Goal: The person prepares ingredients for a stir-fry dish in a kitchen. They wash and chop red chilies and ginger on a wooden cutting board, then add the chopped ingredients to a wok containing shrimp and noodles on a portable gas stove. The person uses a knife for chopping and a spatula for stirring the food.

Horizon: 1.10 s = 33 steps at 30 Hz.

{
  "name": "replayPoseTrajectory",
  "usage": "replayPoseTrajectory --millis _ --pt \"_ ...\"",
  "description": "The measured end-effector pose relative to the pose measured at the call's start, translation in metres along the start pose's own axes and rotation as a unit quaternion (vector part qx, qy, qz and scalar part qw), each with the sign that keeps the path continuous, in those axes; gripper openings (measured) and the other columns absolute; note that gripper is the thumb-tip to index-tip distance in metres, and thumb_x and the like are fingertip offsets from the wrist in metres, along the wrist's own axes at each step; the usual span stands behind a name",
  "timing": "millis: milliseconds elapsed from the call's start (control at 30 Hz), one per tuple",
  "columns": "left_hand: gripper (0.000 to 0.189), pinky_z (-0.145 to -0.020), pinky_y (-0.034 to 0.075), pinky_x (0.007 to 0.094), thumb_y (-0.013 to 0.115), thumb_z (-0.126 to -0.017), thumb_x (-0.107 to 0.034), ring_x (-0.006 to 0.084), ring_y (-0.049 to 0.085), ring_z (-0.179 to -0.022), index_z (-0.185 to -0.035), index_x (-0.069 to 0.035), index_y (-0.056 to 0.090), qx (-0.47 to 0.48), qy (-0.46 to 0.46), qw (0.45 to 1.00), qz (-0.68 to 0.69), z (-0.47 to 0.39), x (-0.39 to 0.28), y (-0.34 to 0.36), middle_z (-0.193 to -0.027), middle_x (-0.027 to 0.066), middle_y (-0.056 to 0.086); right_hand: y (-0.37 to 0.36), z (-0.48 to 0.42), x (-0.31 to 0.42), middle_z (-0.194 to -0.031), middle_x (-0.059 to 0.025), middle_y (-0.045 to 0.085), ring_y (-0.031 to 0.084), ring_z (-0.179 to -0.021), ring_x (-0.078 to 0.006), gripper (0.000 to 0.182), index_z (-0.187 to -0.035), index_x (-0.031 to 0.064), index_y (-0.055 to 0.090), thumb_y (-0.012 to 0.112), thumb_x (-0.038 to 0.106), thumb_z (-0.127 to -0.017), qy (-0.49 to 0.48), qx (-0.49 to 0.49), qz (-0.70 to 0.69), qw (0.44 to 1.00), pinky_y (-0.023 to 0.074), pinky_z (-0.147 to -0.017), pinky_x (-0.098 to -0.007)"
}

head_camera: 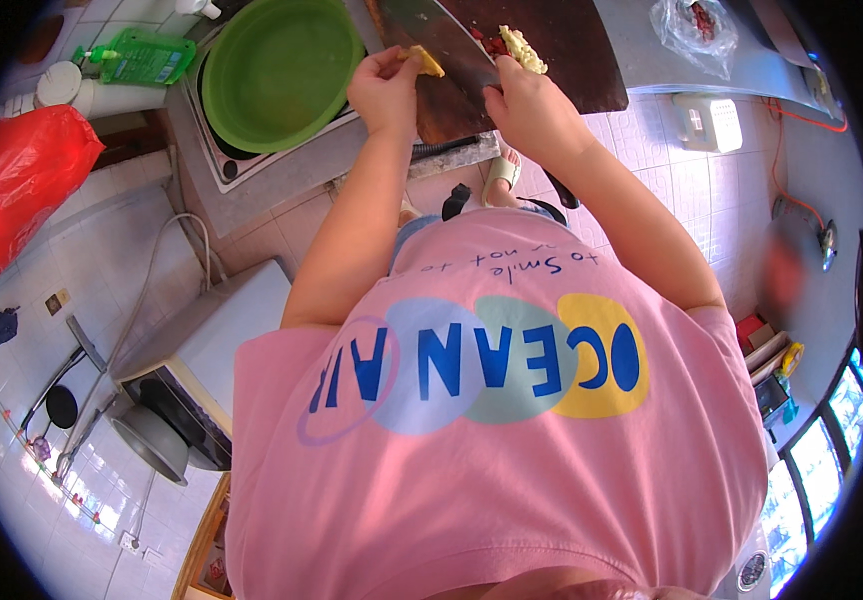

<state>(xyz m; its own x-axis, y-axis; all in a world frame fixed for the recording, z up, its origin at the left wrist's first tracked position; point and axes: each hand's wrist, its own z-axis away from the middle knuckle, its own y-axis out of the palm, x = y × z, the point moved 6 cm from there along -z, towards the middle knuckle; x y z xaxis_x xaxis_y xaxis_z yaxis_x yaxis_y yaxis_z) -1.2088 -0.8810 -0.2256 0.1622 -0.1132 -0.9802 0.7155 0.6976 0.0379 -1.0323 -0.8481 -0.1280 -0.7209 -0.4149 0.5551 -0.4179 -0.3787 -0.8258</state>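
Note:
My left hand (384, 91) pinches a small yellow piece of food (430, 63), perhaps ginger, between thumb and fingertips. My right hand (540, 112) is closed around a wide-bladed kitchen knife. The broad knife blade (455, 64) slants between my hands, above the dark wooden cutting board (585, 56), and mirrors its brown colour. The dark end of the knife handle (565, 193) shows below my right wrist. Just past my right knuckles, a small heap of pale chopped pieces (524, 49), like garlic, lies on the board beside chopped red pieces (493, 45), partly hidden by the blade.
A green plastic basin (281, 75) sits over the sink (214, 154) to the left, near a green pump bottle (148, 58) and a red plastic bag (23, 195). On the right counter lies a clear plastic bag (695, 34) with red contents. A white basket (710, 122) stands beyond.

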Motion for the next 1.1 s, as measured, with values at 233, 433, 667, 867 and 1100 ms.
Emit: replayPoseTrajectory --millis 233,433,667,867,1100 --pt "0.027 -0.076 0.052 0.0250 0.074 -0.075 0.001 0.0148 0.062 -0.080 -0.098 0.007 0.061 0.007 -0.003 1.000 0.000 -0.002 0.000 0.001 -0.091 0.0114 0.065 -0.001 -0.004 -0.004 -0.071 -0.0235 0.062 0.063 -0.070 -0.0403 0.020 -0.087 -0.0023 0.050 0.053 0.017 -0.086 -0.010 0.005 0.005 1.000 0.0516 -0.063 -0.0465" --pt "0.026 -0.075 0.052 0.0252 0.073 -0.075 0.002 0.0145 0.062 -0.079 -0.098 0.007 0.061 0.008 -0.017 1.000 0.003 0.002 0.000 0.001 -0.090 0.0115 0.066 -0.005 0.013 0.003 -0.071 -0.0219 0.063 0.064 -0.068 -0.0372 0.020 -0.085 -0.0032 0.052 0.054 0.016 -0.085 -0.020 0.056 0.060 0.996 0.0525 -0.061 -0.0444" --pt "0.025 -0.064 0.049 0.0247 0.074 -0.072 -0.002 0.0112 0.059 -0.069 -0.094 0.005 0.065 0.003 0.020 1.000 0.000 0.001 -0.003 0.004 -0.078 0.0066 0.065 0.022 -0.018 0.000 -0.075 -0.0228 0.064 0.065 -0.070 -0.0380 0.022 -0.086 -0.0058 0.052 0.055 0.016 -0.084 -0.006 0.067 0.039 0.997 0.0534 -0.062 -0.0432" --pt "0.025 -0.063 0.049 0.0241 0.075 -0.074 -0.003 0.0116 0.059 -0.070 -0.095 0.005 0.064 0.014 0.013 1.000 -0.014 -0.005 -0.003 -0.003 -0.082 0.0063 0.065 0.028 -0.023 -0.015 -0.077 -0.0254 0.063 0.063 -0.075 -0.0416 0.024 -0.088 -0.0047 0.052 0.054 0.019 -0.084 0.038 0.018 -0.031 0.999 0.0516 -0.067 -0.0472" --pt "0.029 -0.063 0.051 0.0233 0.072 -0.078 0.000 0.0134 0.061 -0.072 -0.104 0.006 0.060 -0.031 -0.064 0.978 0.194 -0.035 -0.021 -0.022 -0.087 0.0088 0.063 -0.004 -0.004 -0.028 -0.077 -0.0282 0.061 0.061 -0.074 -0.0439 0.026 -0.089 -0.0061 0.051 0.056 0.019 -0.084 0.073 -0.029 -0.165 0.983 0.0494 -0.067 -0.0465"
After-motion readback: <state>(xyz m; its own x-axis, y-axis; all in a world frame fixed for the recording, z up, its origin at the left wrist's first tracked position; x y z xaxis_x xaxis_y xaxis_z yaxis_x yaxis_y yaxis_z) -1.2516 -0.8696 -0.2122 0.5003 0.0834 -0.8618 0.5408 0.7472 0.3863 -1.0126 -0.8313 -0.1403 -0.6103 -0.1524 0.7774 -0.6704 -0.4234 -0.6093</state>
